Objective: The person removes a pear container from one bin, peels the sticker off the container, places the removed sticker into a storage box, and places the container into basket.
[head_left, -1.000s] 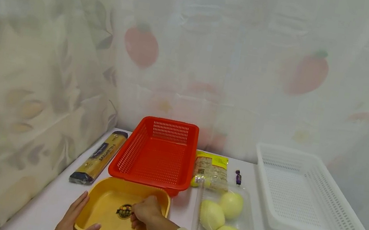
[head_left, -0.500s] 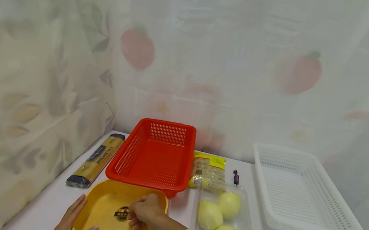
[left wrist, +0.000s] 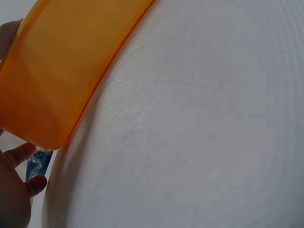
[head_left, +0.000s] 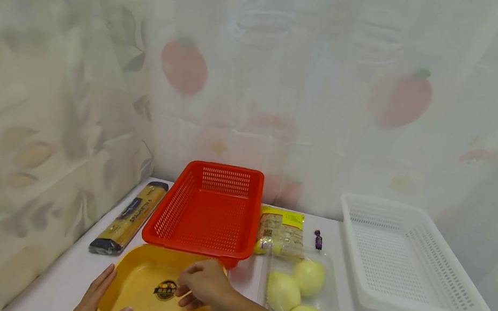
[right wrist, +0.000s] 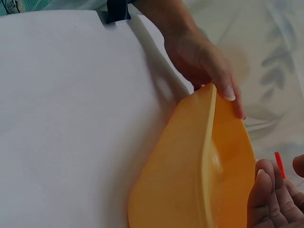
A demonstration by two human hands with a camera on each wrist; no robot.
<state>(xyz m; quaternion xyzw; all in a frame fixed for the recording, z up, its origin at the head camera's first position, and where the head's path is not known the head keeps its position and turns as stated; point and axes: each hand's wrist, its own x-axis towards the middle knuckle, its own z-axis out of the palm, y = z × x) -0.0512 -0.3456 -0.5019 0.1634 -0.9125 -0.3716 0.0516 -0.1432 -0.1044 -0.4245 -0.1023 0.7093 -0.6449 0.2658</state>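
In the head view, the yellow basin (head_left: 136, 303) stands at the front left, with a dark round logo on its floor. My left hand (head_left: 96, 302) holds its near left corner, thumb over the rim and fingers along the outside. My right hand (head_left: 207, 287) is over the right part of the basin, fingers loosely curled. In the right wrist view, the thumb (right wrist: 298, 165) stands apart from the fingers (right wrist: 266, 190), and a narrow red sliver (right wrist: 280, 165) shows between them. No held item shows in that hand. In the left wrist view, the basin's outer wall (left wrist: 57, 80) fills the upper left.
Behind the basin stands a red basket (head_left: 220, 216). A spaghetti pack (head_left: 130, 218) lies left, by the curtain (head_left: 59, 147). To the right are a yellow-topped bag (head_left: 281, 228), a purple-wrapped sweet (head_left: 318, 240), a clear tray (head_left: 329, 277) of pale round fruit (head_left: 309, 277) and a white basket (head_left: 394, 255).
My right hand has risen slightly from the basin's floor and drawn a little to the right, its fingers loosening. The left hand stays at the basin's corner. The head view shifted slightly.
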